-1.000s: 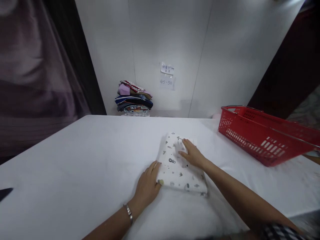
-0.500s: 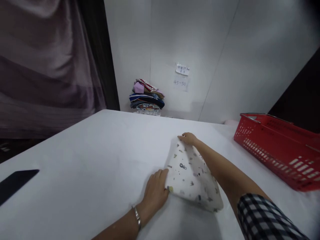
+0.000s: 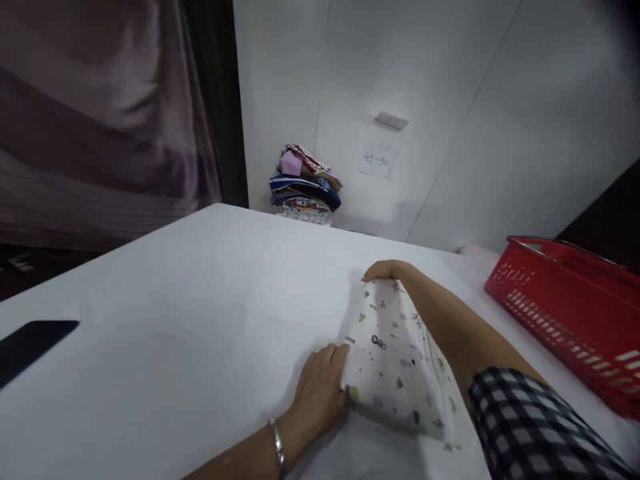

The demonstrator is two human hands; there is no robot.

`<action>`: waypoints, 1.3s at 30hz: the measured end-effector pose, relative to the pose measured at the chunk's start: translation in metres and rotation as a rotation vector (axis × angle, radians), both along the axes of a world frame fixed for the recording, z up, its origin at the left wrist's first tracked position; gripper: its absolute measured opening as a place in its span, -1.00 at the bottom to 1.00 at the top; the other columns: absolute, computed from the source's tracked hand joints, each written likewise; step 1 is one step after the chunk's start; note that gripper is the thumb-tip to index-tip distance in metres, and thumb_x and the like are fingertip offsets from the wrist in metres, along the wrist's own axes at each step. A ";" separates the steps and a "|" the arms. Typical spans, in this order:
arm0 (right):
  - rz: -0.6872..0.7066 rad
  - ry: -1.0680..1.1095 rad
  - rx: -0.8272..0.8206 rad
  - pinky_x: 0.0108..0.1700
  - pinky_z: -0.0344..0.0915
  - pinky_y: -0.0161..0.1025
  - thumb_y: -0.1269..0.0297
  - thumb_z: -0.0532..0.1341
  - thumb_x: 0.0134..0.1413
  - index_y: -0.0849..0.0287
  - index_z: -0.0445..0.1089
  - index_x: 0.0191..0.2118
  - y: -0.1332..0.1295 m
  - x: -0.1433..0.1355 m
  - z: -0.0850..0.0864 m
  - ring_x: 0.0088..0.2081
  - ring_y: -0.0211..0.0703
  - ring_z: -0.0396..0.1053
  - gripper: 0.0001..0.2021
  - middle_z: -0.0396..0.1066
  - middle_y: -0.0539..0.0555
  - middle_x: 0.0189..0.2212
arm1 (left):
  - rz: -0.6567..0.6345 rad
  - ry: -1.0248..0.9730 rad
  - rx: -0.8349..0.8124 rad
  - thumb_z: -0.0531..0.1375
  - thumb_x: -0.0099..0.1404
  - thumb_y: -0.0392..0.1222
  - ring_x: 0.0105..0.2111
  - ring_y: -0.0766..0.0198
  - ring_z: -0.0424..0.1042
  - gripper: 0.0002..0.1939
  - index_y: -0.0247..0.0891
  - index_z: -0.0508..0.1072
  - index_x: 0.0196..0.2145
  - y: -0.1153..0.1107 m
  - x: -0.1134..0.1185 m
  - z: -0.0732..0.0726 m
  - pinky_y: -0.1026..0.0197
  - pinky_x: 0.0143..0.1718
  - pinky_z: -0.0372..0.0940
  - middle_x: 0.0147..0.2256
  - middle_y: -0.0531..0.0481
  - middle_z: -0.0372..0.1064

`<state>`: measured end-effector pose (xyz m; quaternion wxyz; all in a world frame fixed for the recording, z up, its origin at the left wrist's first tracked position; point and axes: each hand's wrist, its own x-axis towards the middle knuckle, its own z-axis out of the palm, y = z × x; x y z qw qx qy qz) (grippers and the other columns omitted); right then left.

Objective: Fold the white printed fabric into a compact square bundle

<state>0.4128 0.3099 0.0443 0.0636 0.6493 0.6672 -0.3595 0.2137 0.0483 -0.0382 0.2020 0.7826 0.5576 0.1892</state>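
A folded white cloth with a small scattered print [image 3: 387, 360] lies on the white table [image 3: 200, 313], its far part raised a little. My left hand [image 3: 323, 380], with a silver bracelet at the wrist, is closed on the cloth's near left edge, thumb below and fingers above. At the far end, my right hand [image 3: 383, 270] grips the top corner, fingers bent over it. My right forearm runs along the cloth's right side and covers part of it. A loose layer trails toward the checked sleeve [image 3: 530, 420].
To the right stands a red plastic basket [image 3: 575, 307]. A pile of folded clothes [image 3: 306, 183] sits by the wall at the back. A flat dark object [image 3: 35, 347] lies at the table's left edge, and a curtain [image 3: 100, 133] hangs beyond. The wall bears a paper marked "45-50" [image 3: 377, 160].
My view has tilted and shifted. My right hand's fingers have curled further over the far corner. A layer of cloth now spreads out at the lower right. My left hand keeps its hold.
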 end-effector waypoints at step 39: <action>-0.043 -0.155 0.546 0.20 -0.15 -0.06 0.07 0.03 0.14 0.26 0.00 0.24 -0.125 0.074 -0.039 0.24 0.02 -0.11 -0.40 -0.02 0.21 0.23 | -0.123 0.287 0.121 -0.01 0.18 -0.32 -0.27 0.19 0.29 -0.50 0.00 0.23 0.07 0.015 -0.017 0.015 0.14 -0.23 0.12 -0.22 -0.06 0.27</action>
